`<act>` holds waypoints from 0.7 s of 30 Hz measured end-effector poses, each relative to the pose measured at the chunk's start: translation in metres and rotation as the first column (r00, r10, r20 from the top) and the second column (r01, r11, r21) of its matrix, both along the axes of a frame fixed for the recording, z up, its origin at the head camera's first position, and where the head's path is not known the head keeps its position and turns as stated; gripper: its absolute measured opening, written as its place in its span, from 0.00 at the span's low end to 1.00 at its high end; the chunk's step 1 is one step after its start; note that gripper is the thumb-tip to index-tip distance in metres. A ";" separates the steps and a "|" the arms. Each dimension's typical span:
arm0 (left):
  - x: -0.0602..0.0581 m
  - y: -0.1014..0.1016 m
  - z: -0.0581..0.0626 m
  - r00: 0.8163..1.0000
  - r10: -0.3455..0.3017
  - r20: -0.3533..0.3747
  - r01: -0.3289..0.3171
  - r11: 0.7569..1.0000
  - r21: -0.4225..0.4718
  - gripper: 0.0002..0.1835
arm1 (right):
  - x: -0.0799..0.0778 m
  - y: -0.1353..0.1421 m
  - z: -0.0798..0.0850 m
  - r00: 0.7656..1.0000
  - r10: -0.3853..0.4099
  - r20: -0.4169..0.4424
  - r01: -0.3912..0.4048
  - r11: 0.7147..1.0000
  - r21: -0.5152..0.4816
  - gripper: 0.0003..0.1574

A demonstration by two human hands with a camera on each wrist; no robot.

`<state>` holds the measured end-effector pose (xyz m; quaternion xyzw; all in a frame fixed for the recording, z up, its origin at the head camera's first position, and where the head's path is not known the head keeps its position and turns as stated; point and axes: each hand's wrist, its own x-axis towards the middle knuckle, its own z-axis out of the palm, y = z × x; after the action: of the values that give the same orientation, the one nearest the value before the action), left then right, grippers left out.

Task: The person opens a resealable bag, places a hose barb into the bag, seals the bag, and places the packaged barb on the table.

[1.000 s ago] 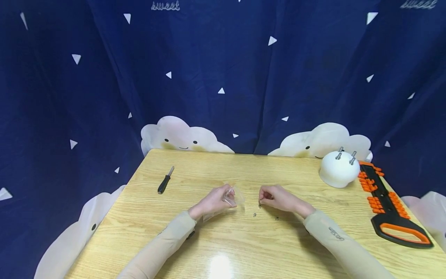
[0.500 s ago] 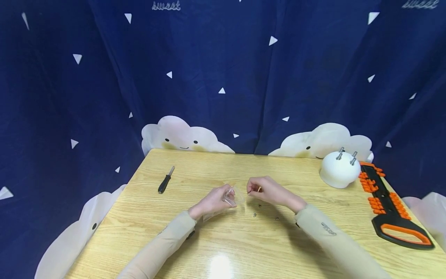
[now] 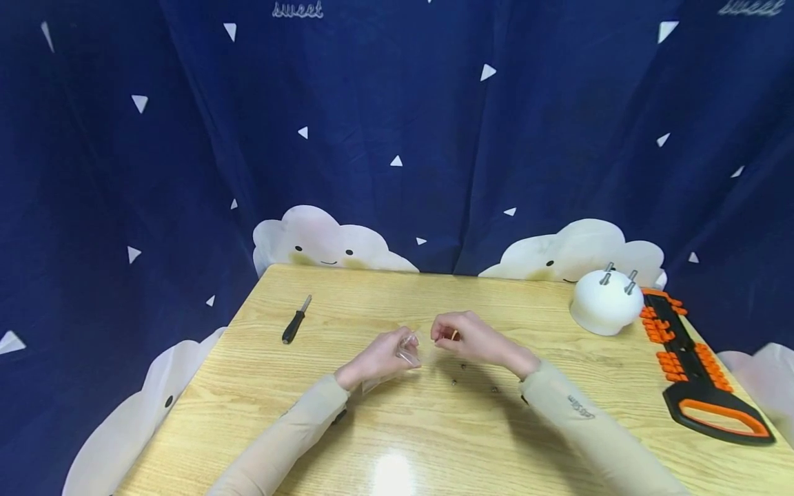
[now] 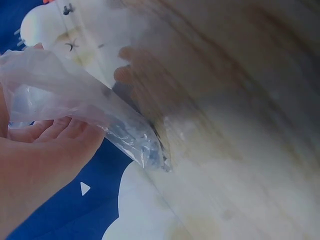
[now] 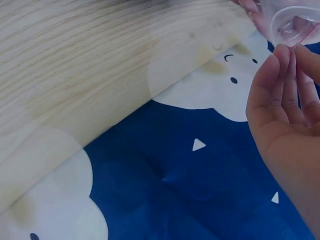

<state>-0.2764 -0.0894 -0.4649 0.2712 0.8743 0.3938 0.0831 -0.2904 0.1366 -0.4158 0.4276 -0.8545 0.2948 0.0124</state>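
Curtain (image 3: 372, 103): It is dark blue, with white triangles and big white clouds. It hangs behind the tabletop's far edge.
Tabletop (image 3: 372, 296): It is light wood with wavy lines. A bright shine sits toward the near edge.
Orange and black rack (image 3: 685, 346): It lies along the right edge, and its loop handle points to the near edge. Orange clips line both sides.
White round thing (image 3: 598, 310): It sits near the far right corner, just beside the rack. Four metal pegs stick up from it.
Left hand (image 3: 380, 355): It is curled around a clear bag (image 4: 60, 85) and holds it.
Right hand (image 3: 477, 337): It is close to the bag's open mouth. Its thumb and fingertips pinch together on a tiny thing (image 5: 294, 48), too small to name.
Clear bag: It is about midway between the left and right edges, nearer the far edge. Its bottom end is shiny and crinkly.
Screwdriver (image 3: 294, 326): It lies near the left edge. Its tip points to the far edge, and its handle is black.
Small metal bits (image 3: 463, 366): Three lie on the wood, nearer you than the right hand, a little apart.
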 end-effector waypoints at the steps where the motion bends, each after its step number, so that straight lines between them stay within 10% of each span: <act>1: 0.000 0.000 0.001 1.000 0.000 0.000 0.000 1.000 0.003 0.20 | 0.000 0.002 0.000 1.000 -0.004 0.001 0.004 1.000 -0.001 0.05; 21: 0.001 0.001 0.001 1.000 0.005 0.026 -0.005 1.000 0.023 0.20 | -0.007 0.051 -0.047 0.989 0.000 0.151 -0.021 0.991 0.135 0.07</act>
<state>-0.2753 -0.0883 -0.4636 0.2648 0.8692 0.4076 0.0904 -0.2975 0.1878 -0.4629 0.4085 -0.8688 0.2672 -0.0831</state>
